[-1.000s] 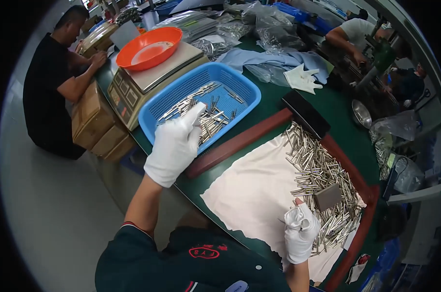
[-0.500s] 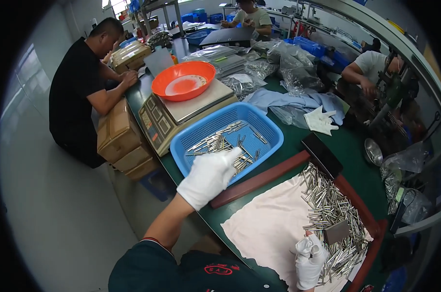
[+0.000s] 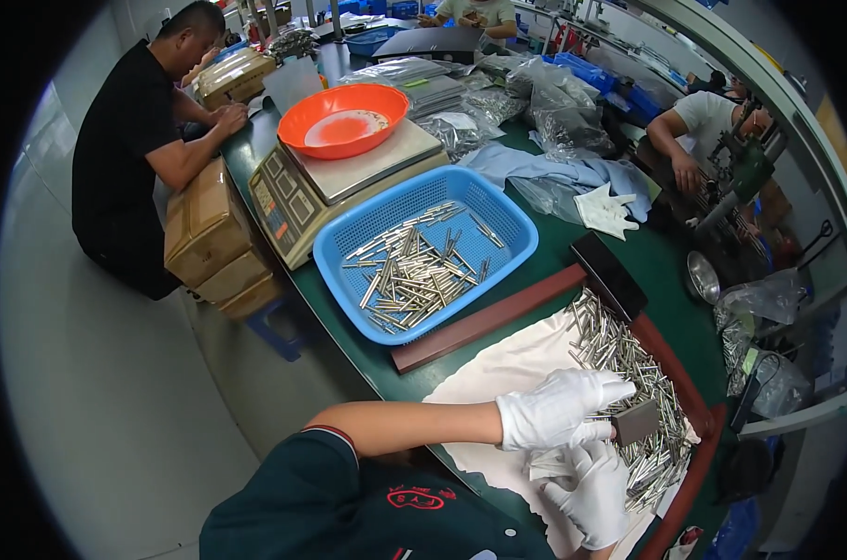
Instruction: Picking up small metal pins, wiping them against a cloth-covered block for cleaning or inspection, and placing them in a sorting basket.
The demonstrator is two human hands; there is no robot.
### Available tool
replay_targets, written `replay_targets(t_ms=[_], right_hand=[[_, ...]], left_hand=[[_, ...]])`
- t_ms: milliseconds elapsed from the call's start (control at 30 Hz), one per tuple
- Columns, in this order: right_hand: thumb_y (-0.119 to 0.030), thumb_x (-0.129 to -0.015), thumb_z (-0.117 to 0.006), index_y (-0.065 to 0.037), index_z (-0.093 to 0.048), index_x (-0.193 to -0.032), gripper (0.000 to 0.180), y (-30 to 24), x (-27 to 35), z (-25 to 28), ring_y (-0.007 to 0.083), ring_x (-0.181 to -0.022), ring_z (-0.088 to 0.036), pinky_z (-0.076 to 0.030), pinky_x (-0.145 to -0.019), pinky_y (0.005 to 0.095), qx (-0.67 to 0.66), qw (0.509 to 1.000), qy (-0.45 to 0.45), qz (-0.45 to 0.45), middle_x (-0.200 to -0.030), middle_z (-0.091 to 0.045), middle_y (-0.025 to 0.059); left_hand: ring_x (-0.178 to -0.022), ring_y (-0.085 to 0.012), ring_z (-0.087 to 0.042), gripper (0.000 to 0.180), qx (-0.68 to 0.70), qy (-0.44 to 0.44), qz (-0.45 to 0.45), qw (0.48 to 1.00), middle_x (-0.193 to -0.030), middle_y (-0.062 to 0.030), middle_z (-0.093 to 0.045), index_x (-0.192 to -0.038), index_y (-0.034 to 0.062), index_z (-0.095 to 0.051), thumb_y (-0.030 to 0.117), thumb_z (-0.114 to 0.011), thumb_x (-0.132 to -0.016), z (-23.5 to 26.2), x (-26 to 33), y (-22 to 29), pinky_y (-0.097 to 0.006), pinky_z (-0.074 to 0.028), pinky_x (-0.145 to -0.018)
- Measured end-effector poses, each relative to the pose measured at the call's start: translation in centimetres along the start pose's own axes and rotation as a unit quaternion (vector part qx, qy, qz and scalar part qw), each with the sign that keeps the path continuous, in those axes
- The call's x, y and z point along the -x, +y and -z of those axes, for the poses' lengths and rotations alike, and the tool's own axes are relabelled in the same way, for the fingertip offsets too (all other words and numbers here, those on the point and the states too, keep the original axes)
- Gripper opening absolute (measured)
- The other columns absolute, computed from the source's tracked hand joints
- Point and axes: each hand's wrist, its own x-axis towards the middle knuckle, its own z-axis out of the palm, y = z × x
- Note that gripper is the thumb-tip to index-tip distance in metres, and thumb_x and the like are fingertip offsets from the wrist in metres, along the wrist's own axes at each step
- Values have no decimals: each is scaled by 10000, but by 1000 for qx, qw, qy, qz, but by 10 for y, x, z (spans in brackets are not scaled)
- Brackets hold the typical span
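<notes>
My left hand, in a white glove, reaches across to the right over the heap of slim metal pins. Its fingers are stretched out, with the thumb apart, beside a small brown block lying on the heap. Just below is my right hand, also gloved, with its fingers curled in; what they hold, if anything, is hidden. Under both hands spreads a pale pink cloth. More pins lie loose in a blue perforated basket on the far left side of the cloth.
Reddish-brown bars border the cloth, with a black box at their corner. A scale carries an orange bowl. Beyond lie plastic bags and a loose white glove. Other people work around the green table.
My left hand has left the basket and come right to the pin heap, next to my right hand. My right hand has turned, its fingers now curled. The view has shifted slightly.
</notes>
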Motion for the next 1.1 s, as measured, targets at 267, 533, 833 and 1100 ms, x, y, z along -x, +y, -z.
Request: replay_targets(t_ms=[267,533,833,1100], right_hand=[[-251,-746,-722,-34,-634,-951,311,27,25,9,294,-736,-597,-466,-685,385,-150,985,80,-35,-813,-609,120],[34,-724,-706,-55,-607,-868,196,43,20,15,214,-609,-569,-445,-603,318,-160,946,259,-113,-712,-616,82],[-410,-688,-770,-101,-600,-831,380,-13,-47,24,258,-653,-577,-430,-573,403,-75,985,133,84,-737,-598,45],[-167,-779,-680,-43,-547,-700,199,-26,-81,5,322,-535,-535,-431,-503,433,-114,968,123,187,-602,-517,130]], left_hand=[[-1064,-369,-553,541,-34,74,-39,996,-1221,-206,-520,-1274,0,-480,175,-660,-795,-24,-17,-29,-407,-467,-889],[-962,-176,-603,504,318,89,68,941,-1153,-141,-566,-1345,-4,-424,144,-588,-892,-30,-11,-45,-306,-504,-837],[-1442,-257,-123,805,416,38,-19,908,-1554,-123,-151,-1501,62,-102,434,-530,-929,-24,-2,-46,-398,-128,-1153],[-1435,-345,-76,1141,419,201,-5,886,-1542,-226,-23,-1488,49,85,225,-763,-745,-9,-8,-43,-407,-109,-1156]])
